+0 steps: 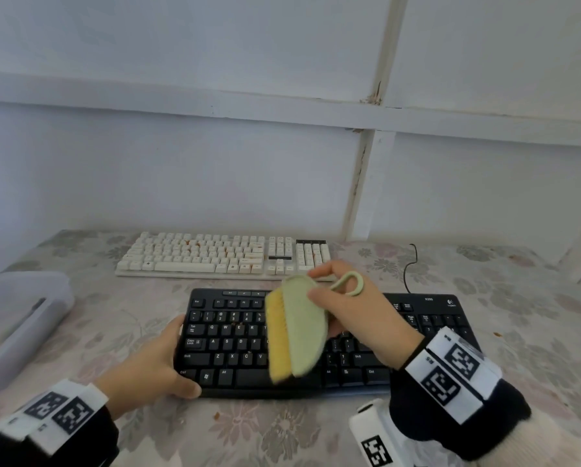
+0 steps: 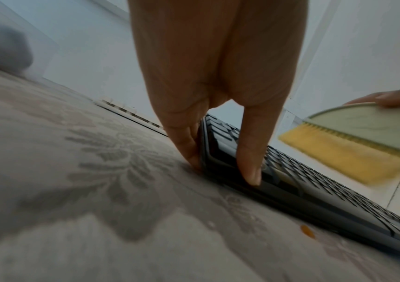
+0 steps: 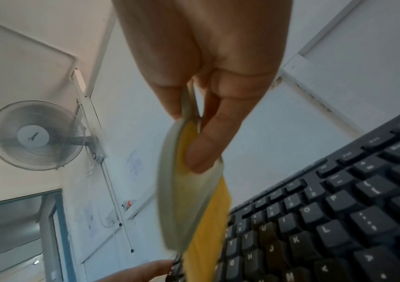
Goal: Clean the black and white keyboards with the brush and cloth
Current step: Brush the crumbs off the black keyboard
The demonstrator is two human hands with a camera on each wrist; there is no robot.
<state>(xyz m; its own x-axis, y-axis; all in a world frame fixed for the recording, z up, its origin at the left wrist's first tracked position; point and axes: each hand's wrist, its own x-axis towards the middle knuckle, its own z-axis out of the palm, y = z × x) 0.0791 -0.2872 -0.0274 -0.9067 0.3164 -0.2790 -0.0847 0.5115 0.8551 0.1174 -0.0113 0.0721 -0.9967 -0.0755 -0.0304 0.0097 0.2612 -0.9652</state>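
The black keyboard [image 1: 228, 345] lies near me on the flowered tablecloth, with the white keyboard [image 1: 215, 254] behind it carrying orange specks among its keys. My left hand [image 1: 167, 358] grips the black keyboard's left end, fingers on the side edge and thumb on the front corner. In the left wrist view this hand [image 2: 218, 160] clasps the keyboard [image 2: 327, 190]. My right hand [image 1: 343, 308] pinches a pale green brush [image 1: 302, 328] with yellow bristles, held over the middle keys. The right wrist view shows the brush [image 3: 184, 200] just above the keyboard [image 3: 339, 219].
A translucent plastic box [image 1: 19, 318] stands at the table's left edge. A black cable [image 1: 408, 271] runs back from the black keyboard. Orange crumbs [image 1: 217, 414] lie on the cloth by the front edge. The wall rises right behind the white keyboard.
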